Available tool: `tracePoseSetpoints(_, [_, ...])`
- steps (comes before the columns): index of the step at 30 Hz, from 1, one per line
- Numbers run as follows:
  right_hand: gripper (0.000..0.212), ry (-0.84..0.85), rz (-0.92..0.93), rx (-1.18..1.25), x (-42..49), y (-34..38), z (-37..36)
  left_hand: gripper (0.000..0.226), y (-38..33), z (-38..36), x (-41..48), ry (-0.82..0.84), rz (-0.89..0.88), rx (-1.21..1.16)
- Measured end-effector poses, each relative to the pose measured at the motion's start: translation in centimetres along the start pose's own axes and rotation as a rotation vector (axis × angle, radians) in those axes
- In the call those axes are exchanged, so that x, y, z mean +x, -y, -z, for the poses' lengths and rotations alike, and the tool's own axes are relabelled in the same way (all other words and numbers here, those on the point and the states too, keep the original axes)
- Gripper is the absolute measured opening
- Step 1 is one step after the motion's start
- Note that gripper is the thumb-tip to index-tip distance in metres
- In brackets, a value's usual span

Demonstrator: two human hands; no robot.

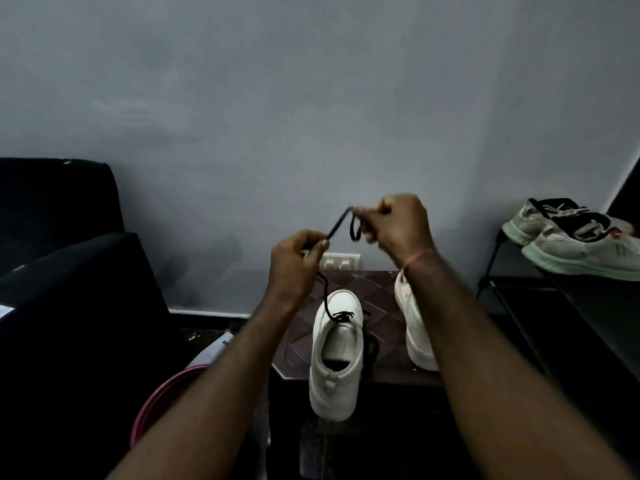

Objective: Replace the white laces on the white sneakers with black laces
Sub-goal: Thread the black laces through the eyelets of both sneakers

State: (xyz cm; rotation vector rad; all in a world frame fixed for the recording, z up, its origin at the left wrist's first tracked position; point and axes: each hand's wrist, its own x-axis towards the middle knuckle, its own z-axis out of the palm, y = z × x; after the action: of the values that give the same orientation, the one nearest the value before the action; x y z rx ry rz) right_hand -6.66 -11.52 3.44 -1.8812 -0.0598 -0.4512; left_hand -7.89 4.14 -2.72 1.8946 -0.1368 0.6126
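- Head view: the left hand [294,261] is pinching the black lace [337,226] between thumb and curled fingers.
- The right hand [401,223], slightly higher, is gripping the lace's looped end.
- The lace is running down from the left hand into the white sneaker [336,355] below both hands.
- A second white sneaker [414,327] is sitting under the right wrist.

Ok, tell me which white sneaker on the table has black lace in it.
The nearer sneaker, heel toward the camera: black lace rises from its front eyelets to the left hand. The other sneaker, behind the right forearm, shows none.
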Motion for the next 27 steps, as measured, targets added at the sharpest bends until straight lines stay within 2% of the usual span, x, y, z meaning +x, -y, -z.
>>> tracePoseSetpoints(2, [0.030, -0.020, 0.102, -0.032, 2.2, 3.1, 0.6, 0.010, -1.3, -0.5, 1.4, -0.107, -0.065, -0.020])
tracePoseSetpoints(4, [0.031, -0.077, 0.150, 0.012, 3.5, 4.1, 1.1, 0.022, -2.0, -0.8, 2.4, -0.137, -0.078, -0.007])
tracePoseSetpoints(7, [0.036, -0.255, 0.151, -0.158, 3.8, 1.7, 1.9, 0.058, -1.3, -0.9, 1.3, 0.050, 0.078, 0.035])
tracePoseSetpoints(9, [0.032, -0.291, 0.056, -0.207, 3.2, -0.9, 2.2, 0.064, 0.1, -0.8, -1.2, 0.219, 0.193, 0.012])
tracePoseSetpoints(11, [0.030, -0.290, -0.016, -0.138, 2.4, -2.8, 2.1, 0.066, 2.1, -0.8, -3.9, 0.386, 0.281, 0.085])
tracePoseSetpoints(13, [0.028, -0.268, -0.027, 0.028, 2.1, -3.4, 1.3, 0.070, 4.2, -0.8, -5.7, 0.438, 0.305, 0.214])
tracePoseSetpoints(15, [0.027, -0.232, -0.039, 0.198, 1.9, -3.0, 0.2, 0.059, 6.1, -1.3, -6.7, 0.337, 0.240, 0.412])
tracePoseSetpoints(17, [0.029, -0.224, -0.014, 0.322, 1.7, -2.1, -0.7, 0.040, 6.7, -1.7, -7.1, 0.230, 0.212, 0.499])
tracePoseSetpoints(19, [0.032, -0.211, 0.034, 0.376, 1.4, -1.4, -1.2, 0.022, 6.7, -2.1, -7.1, 0.236, 0.235, 0.508])
tracePoseSetpoints(20, [0.033, -0.176, 0.047, 0.364, 1.2, -1.2, -1.3, 0.022, 6.8, -2.2, -7.1, 0.262, 0.250, 0.509])
tracePoseSetpoints(22, [0.027, -0.052, 0.026, 0.323, 0.2, -1.7, -1.7, 0.026, 6.9, -2.3, -7.1, 0.262, 0.268, 0.487])
tracePoseSetpoints(24, [0.018, 0.063, -0.036, 0.278, -1.4, -3.3, -2.5, 0.025, 7.0, -2.4, -7.4, 0.155, 0.323, 0.361])
tracePoseSetpoints(27, [0.017, 0.203, -0.157, 0.198, -4.3, -6.8, -4.0, 0.024, 6.9, -2.4, -8.1, 0.006, 0.412, 0.203])
